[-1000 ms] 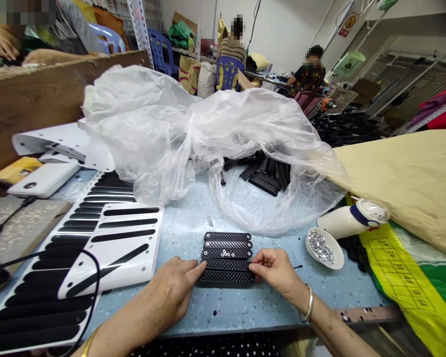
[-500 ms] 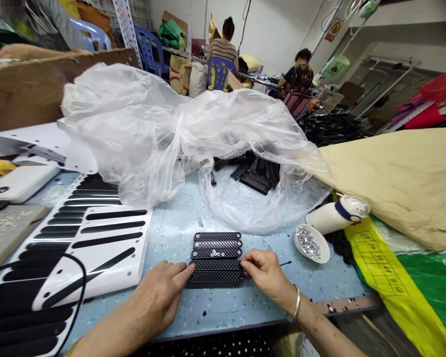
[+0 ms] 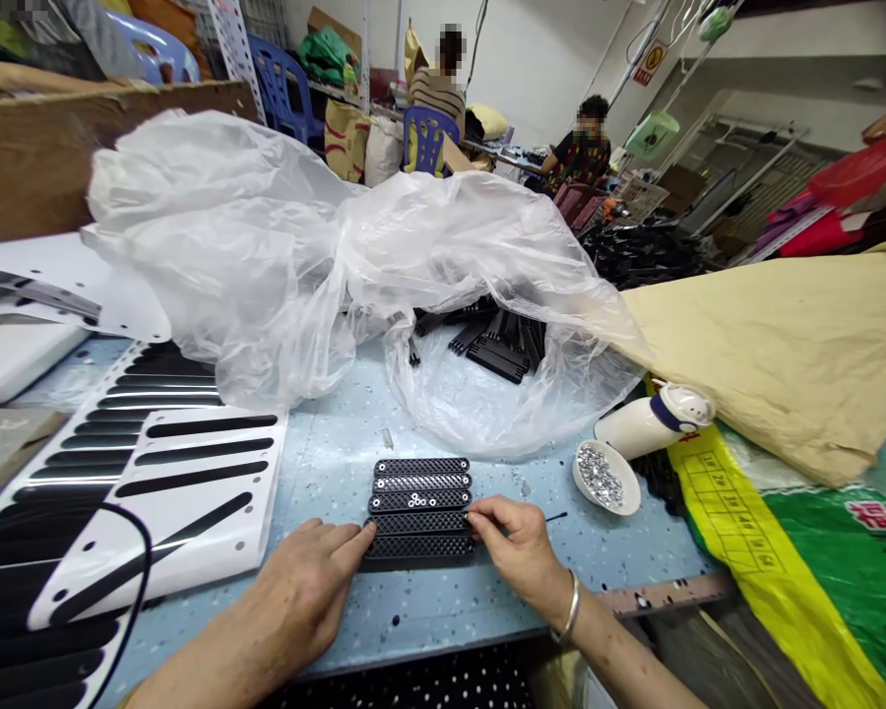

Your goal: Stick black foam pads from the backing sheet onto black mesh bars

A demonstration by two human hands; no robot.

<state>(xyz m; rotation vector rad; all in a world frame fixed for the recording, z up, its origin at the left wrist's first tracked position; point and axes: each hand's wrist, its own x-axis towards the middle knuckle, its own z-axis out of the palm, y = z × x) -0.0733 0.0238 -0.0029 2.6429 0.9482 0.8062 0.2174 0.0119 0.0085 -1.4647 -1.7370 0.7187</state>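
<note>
Flanking black strips (image 3: 419, 523), hands (image 3: 521, 551), grip unclear; plastic bag (image 3: 450, 231) beyond, bowl (image 3: 629, 500) and bottle (image 3: 626, 429) rightward.

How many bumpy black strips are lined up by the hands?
5, from far to near: farthest strip, second strip, middle strip with white rings, fourth strip between left hand and right hand, nearest strip. Any underneath would be hidden.

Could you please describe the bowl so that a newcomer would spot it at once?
On the speckled blue tabletop, look past the person's right hand to the white bottle with a dark blue band, lying on its side. Just on its near side sits the small white bowl, round, open and holding many tiny silvery pieces.
</note>
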